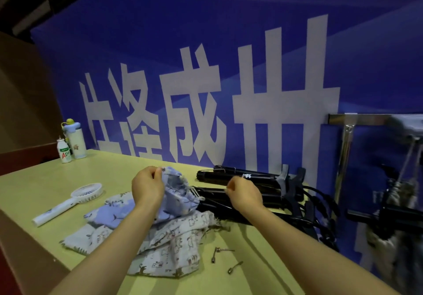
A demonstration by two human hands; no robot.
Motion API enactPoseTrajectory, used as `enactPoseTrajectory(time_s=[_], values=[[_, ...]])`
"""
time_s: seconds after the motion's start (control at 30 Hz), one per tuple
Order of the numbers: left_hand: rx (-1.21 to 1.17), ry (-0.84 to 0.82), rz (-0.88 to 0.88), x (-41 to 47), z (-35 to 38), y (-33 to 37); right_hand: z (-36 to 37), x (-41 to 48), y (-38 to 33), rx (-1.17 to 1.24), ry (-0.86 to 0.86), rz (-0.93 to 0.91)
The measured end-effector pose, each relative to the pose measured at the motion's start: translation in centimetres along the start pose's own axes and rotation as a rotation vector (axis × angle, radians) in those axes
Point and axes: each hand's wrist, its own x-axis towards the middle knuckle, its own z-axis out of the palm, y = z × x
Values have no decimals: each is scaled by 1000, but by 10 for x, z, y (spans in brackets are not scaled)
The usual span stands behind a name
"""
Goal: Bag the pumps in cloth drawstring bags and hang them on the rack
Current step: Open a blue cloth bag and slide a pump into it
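Note:
My left hand [147,186] pinches the gathered mouth of a blue patterned drawstring bag [177,197] and holds it up off the table. The bag's white strings run to the right into my right hand [243,194], whose fingers are closed on them. Behind my right hand lie several black pumps [240,177] with hoses, stacked against the blue wall. More cloth bags [169,244], blue and white with small prints, lie in a heap under my left arm. A chrome rack [345,153] stands at the right with filled bags [400,194] hanging from it, blurred.
Three small metal inflation needles [219,254] lie loose on the yellow-green table [41,187] in front of the bags. A white hand-held fan [68,201] lies at the left. Two bottles [72,142] stand in the far left corner. The table's front edge runs diagonally below.

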Motion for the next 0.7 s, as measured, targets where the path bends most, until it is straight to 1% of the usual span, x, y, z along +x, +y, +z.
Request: enactPoseTrajectory(time_s=[0.1,0.2,0.23,0.33,0.37,0.43,0.5,0.53,0.6,0.7], values=[[-1,-75,-56,0,5,-1,-4,0,18,-136,-184,40],[62,-175,-13,-2,8,-1,-2,-1,25,-250,-302,28],[68,-188,-19,-2,8,0,-1,-1,26,-266,-304,18],[60,-215,-48,-1,5,5,-2,2,29,-237,-174,2],[76,-223,-44,0,5,5,-2,4,30,-232,-157,-4],[136,-243,9,1,4,8,-4,5,31,-255,-252,-7],[256,-272,100,1,5,10,-3,3,34,-315,-367,-18],[326,-297,141,1,7,9,0,3,37,-340,-386,-33],[450,-306,191,0,10,8,3,2,41,-364,-376,-64],[558,-225,239,1,10,6,1,3,46,-353,-348,-92]])
